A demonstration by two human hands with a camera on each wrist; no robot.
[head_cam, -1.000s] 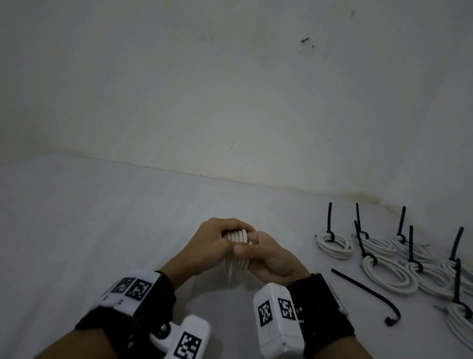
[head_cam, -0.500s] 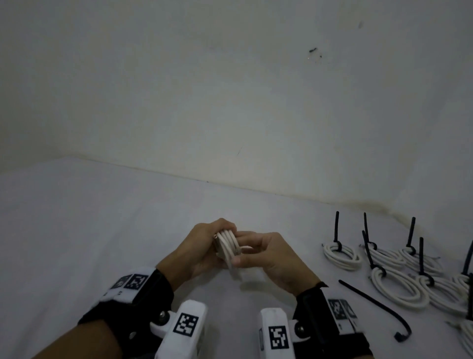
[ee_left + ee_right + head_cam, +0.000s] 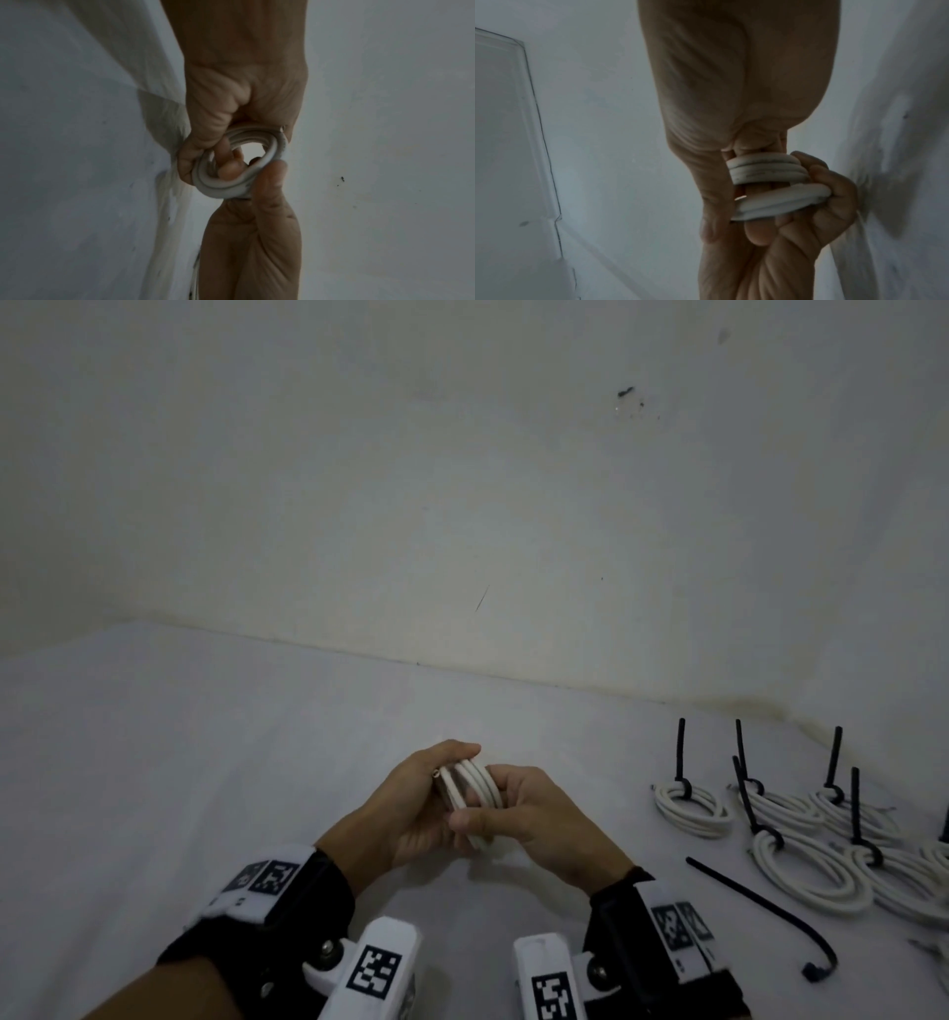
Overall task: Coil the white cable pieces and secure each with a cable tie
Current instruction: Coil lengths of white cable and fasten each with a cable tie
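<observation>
**Coil gathered tight, tie not yet on**

The coil of smooth white round-sheathed cable (image 3: 470, 793) sits above the pale table surface (image 3: 205, 788), clamped between both hands in the middle of the head view. A second ago its loops stood side by side like a stack seen edge-on; now the bundle has been turned and slanted, and a cut end shows at its upper left. That suggests winding is finished and the person is settling the loops before binding.

The left hand (image 3: 411, 809) has its fingers curled round the coil's far side. The right hand (image 3: 534, 819) pinches the near side, thumb pressed across the front and fingers closed behind. In the left wrist view a fingertip pokes through the ring's open centre; the loops look firm and springy, likely to splay if released.

Near the right hand lies a loose black plastic cable tie (image 3: 765, 911), thin, stiff, hooked at one end, probably meant for this coil. Beyond it rests a cluster of finished white coils (image 3: 806, 865), each cinched by a black tie with its tail standing up.
</observation>
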